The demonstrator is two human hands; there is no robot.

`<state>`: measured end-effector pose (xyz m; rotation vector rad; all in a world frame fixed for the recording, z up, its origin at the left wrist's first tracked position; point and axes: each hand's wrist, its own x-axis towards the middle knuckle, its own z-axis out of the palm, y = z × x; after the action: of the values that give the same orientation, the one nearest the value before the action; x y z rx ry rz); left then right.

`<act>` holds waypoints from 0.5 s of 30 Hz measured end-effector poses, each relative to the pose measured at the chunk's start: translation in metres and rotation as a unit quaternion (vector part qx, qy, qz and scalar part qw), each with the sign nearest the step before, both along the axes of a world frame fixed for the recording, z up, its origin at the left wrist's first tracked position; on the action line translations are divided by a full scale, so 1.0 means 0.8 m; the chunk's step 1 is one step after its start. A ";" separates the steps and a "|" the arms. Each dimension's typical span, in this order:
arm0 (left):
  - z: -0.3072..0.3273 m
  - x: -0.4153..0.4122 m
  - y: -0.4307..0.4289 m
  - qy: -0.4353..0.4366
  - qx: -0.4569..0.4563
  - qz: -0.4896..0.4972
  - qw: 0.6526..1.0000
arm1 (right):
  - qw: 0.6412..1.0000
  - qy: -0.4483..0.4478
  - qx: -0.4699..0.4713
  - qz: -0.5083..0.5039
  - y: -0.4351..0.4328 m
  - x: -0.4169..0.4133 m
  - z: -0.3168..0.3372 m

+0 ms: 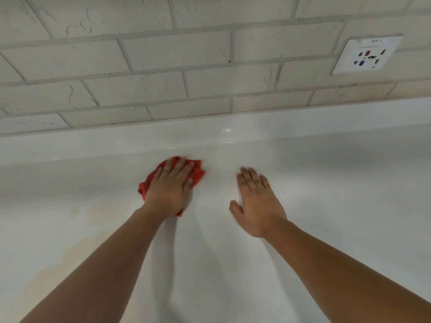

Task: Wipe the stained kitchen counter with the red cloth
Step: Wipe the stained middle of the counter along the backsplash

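Red cloth (195,171) lies bunched under my left hand (171,185), fingers flat and pressing it to the white counter (326,206); my right hand (256,201) rests flat and open beside.

Cloth (197,174) lies on the worktop (326,183) under the left hand (171,185); right hand (256,201) to its right; socket (368,55) far right on the wall (140,66).
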<state>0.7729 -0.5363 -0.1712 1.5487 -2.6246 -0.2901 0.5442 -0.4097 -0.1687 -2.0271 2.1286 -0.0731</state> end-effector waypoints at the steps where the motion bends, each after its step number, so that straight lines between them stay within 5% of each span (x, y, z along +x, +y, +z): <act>1: -0.001 0.012 -0.014 -0.004 0.000 0.036 0.999 | 1.000 0.002 0.001 0.001 0.000 0.000 -0.001; 5: 0.001 0.006 -0.049 -0.018 0.016 0.163 0.986 | 1.000 0.003 -0.003 0.000 -0.002 0.001 -0.003; 9: 0.009 -0.061 -0.022 -0.024 0.037 0.126 0.991 | 1.000 -0.013 0.003 0.005 0.000 -0.001 0.000; 12: 0.013 -0.093 0.016 -0.025 0.045 0.056 0.997 | 0.977 -0.211 -0.016 -0.041 -0.002 -0.006 0.015; 15: 0.012 -0.095 0.069 -0.028 0.046 -0.009 0.998 | 0.864 -0.479 -0.020 -0.155 0.010 -0.025 0.042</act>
<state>0.6968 -0.4808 -0.1617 1.5842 -2.7056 -0.3801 0.5243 -0.4016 -0.1355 -1.1845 1.7084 -0.9544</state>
